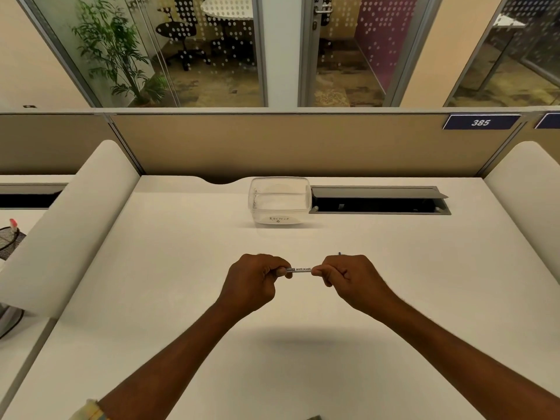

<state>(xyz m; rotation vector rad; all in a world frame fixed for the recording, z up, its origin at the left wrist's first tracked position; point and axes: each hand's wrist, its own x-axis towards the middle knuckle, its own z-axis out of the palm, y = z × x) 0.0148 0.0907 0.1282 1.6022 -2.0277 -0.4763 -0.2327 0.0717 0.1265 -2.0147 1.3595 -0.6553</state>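
A white whiteboard marker [300,269] lies level between my two hands, above the middle of the white desk [181,268]. My left hand [257,278] grips its left end with curled fingers. My right hand [345,275] grips its right end the same way. Only the short printed middle of the barrel shows; both ends are hidden inside my fists. A clear plastic tub [279,200] with "RECYCLE" written on its front stands farther back on the desk, apart from my hands.
An open cable hatch [378,201] sits in the desk right of the tub. Rounded white dividers [69,225] flank the desk on both sides, and a beige partition [303,144] closes the back. A black mesh holder [10,241] stands on the neighbouring desk at left.
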